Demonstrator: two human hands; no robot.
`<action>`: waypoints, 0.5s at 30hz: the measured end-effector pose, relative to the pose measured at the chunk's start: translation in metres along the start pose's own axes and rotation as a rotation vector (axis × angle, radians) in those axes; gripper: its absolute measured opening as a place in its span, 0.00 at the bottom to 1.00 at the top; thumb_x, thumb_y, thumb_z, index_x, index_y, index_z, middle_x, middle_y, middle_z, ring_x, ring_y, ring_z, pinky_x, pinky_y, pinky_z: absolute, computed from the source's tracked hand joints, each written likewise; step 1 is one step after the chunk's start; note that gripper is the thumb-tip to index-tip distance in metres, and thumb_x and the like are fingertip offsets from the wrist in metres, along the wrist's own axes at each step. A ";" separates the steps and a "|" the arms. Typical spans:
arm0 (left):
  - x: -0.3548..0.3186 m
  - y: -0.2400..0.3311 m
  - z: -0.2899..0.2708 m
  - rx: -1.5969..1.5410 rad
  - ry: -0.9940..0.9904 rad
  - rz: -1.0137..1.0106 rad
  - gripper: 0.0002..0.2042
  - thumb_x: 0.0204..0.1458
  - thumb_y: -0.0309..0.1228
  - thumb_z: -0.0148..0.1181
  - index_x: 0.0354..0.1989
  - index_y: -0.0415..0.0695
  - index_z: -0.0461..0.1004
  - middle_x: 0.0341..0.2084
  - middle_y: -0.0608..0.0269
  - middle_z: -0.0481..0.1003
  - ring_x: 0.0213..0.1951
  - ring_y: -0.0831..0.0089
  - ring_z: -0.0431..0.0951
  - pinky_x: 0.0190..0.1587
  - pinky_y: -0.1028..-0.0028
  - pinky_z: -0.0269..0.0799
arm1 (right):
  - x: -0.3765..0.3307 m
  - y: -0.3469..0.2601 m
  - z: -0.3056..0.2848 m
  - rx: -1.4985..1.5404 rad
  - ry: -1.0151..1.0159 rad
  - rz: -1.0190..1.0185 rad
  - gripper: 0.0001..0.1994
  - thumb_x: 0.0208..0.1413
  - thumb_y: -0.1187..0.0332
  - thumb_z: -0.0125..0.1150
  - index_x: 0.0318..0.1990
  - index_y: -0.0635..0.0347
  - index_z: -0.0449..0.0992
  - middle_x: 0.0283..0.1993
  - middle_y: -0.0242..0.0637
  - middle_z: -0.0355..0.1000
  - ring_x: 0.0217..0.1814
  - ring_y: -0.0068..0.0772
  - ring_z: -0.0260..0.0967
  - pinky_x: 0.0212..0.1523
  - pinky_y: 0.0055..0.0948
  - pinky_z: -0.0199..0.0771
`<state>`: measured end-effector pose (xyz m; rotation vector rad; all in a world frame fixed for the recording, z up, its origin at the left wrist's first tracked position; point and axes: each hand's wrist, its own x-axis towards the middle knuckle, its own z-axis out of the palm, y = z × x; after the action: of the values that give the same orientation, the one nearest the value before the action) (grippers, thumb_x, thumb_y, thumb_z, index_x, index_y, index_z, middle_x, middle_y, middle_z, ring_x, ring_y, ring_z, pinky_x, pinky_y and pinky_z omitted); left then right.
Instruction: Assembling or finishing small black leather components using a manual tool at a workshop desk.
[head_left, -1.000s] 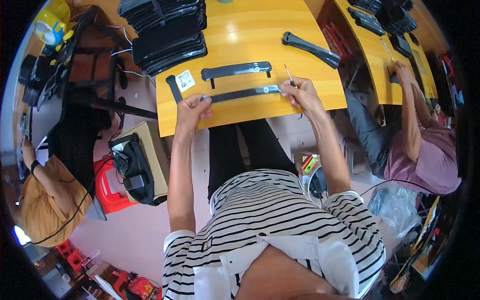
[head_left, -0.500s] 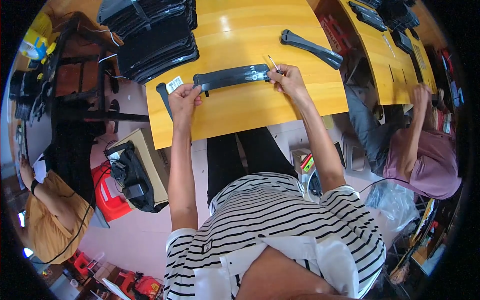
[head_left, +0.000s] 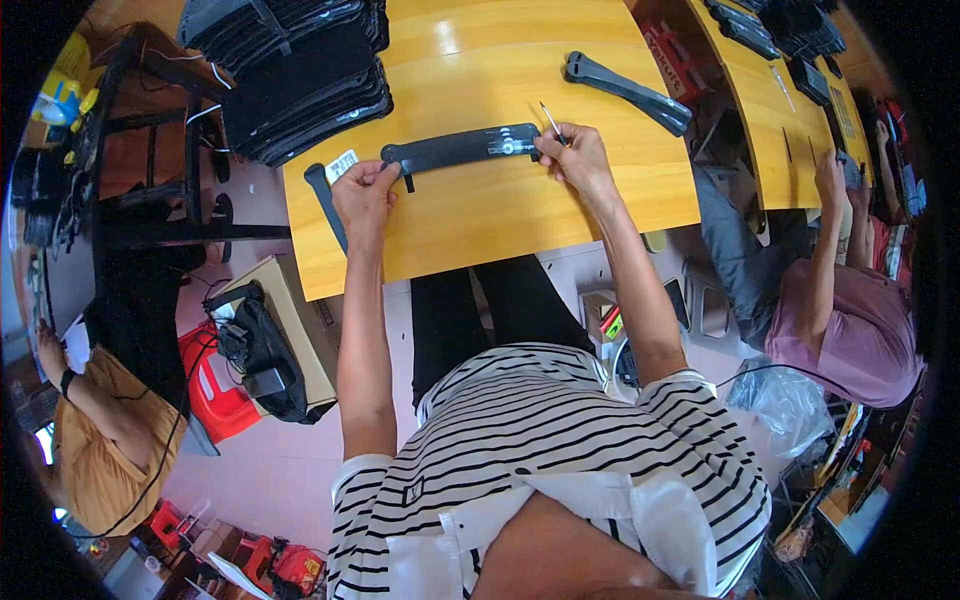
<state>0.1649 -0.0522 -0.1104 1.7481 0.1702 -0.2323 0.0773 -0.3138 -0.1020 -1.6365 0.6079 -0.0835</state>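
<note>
A long flat black strap [head_left: 445,150] with white printing near its right end is stretched between my hands, over the yellow wooden table. At its left end, the thumb and fingers of my left hand [head_left: 365,195] pinch it; a short black tab [head_left: 409,184] hangs below there. My right hand [head_left: 578,160] pinches the other end and also keeps a thin pointed tool [head_left: 549,117] with a metal tip between its fingers, its handle mostly hidden. Beside my left hand lie a white label [head_left: 343,164] and another black strip [head_left: 325,205], partly covered by the hand.
Tall stacks of flat black pieces [head_left: 310,100] occupy the table's far left. Several black straps [head_left: 628,93] lie together at the right. A person in a pink top [head_left: 850,325] works at another table on the right; one in an orange top [head_left: 120,440] is at the left.
My left hand has turned slightly and sits a little further left on the strap's end. The right hand keeps its hold on the strap and the pointed tool.
</note>
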 end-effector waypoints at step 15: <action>-0.001 -0.002 0.004 -0.013 0.004 0.030 0.08 0.40 0.26 0.66 0.28 0.36 0.75 0.16 0.67 0.71 0.14 0.84 0.66 0.15 0.85 0.60 | 0.001 -0.001 -0.002 0.057 0.010 0.044 0.05 0.47 0.73 0.58 0.24 0.65 0.72 0.15 0.32 0.67 0.11 0.17 0.58 0.11 0.17 0.56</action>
<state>0.1638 -0.0554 -0.1123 1.7374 0.1478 -0.2050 0.0773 -0.3157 -0.1014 -1.5675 0.6431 -0.0763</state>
